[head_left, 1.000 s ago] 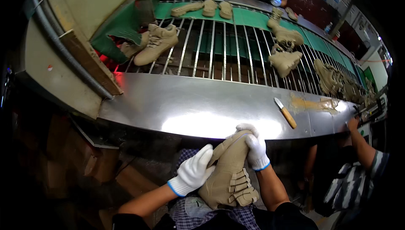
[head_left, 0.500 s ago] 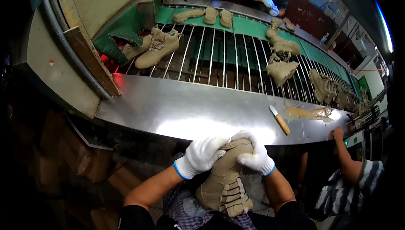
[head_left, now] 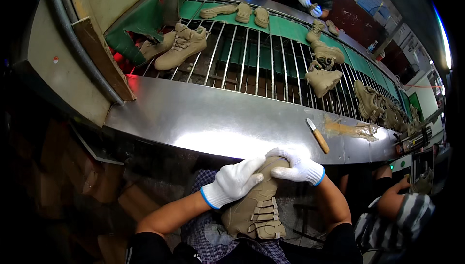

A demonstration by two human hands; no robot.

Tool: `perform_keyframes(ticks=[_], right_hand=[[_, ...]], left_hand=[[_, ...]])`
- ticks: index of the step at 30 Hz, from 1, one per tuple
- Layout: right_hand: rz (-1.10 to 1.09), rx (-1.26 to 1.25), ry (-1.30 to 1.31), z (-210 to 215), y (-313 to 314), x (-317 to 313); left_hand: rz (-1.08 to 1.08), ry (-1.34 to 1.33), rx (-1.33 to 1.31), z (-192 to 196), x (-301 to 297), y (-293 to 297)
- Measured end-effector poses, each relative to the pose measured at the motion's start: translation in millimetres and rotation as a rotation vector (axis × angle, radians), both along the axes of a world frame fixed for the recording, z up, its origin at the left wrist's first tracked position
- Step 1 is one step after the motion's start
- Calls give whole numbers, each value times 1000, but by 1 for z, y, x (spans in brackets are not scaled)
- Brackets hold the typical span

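Now the left hand (head_left: 233,182), in a white knit glove with a blue cuff, is pressing flat against the near side of a tan lace-up fabric boot (head_left: 256,201), its fingers (head_left: 249,169) spread and lying along the toe rather than curled round it. A second ago this hand was hanging open and apart from the boot, lower and to the left; it has since closed in, so both hands are now sharing the hold. The boot is standing on the person's lap, toe up toward the steel table (head_left: 213,118), sole end down by the checked cloth (head_left: 213,237).

To the right of those fingers, the right hand (head_left: 298,166) is wrapping over the toe, fingers curled down and gripping it. Beyond the fingers, the table's near edge is running just above the boot, leaving little room upward. Farther right, a wooden-handled knife (head_left: 317,135) is lying near a yellowish glue smear (head_left: 348,129). Well beyond, more tan boots are riding the barred conveyor (head_left: 256,60). A striped-sleeved arm (head_left: 404,210) is working at the right.
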State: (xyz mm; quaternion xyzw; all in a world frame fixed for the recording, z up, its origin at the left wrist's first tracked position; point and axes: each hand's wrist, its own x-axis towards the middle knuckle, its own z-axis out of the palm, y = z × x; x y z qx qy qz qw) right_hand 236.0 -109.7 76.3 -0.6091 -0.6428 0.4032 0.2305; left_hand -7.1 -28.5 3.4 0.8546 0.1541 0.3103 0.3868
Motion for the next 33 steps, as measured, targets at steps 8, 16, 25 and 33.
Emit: perform_keyframes(ticks=[8, 16, 25, 33], right_hand=[[-44, -23, 172, -15, -12, 2], [-50, -56, 200, -27, -8, 6], [-513, 44, 556, -73, -36, -35], [-456, 226, 718, -54, -25, -58]], left_hand=[[-317, 60, -312, 2, -42, 10], [-323, 142, -385, 27, -31, 18], [-127, 92, -150, 13, -68, -8], [-193, 512, 37, 66, -34, 31]])
